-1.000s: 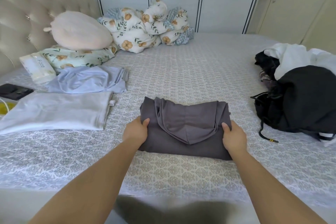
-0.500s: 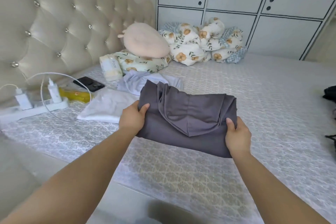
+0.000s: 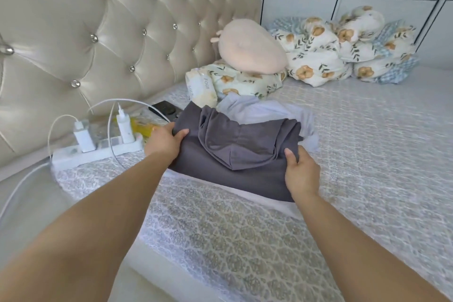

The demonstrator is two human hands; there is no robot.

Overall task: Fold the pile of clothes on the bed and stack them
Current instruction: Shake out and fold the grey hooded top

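Note:
A folded dark grey hooded garment (image 3: pixel 235 152) is held between both hands over the bed's left side. My left hand (image 3: pixel 164 142) grips its left edge and my right hand (image 3: pixel 300 171) grips its right edge. Under it lies a folded white garment (image 3: pixel 257 196), of which only a thin strip shows along the near edge. Just behind lies a pale blue garment (image 3: pixel 264 111), partly covered by the grey one. The pile of unfolded clothes is out of view.
A white power strip (image 3: pixel 98 152) with two chargers and cables sits left of the garments. A dark phone (image 3: pixel 165 109), a yellow item (image 3: pixel 142 127), a tissue pack (image 3: pixel 202 91), floral pillows (image 3: pixel 318 56) and a tufted headboard (image 3: pixel 98 32) lie behind.
Both hands lifted the folded grey garment off the middle of the bed and carried it left, over the white garment. My view turned left, so the dark pile left the frame.

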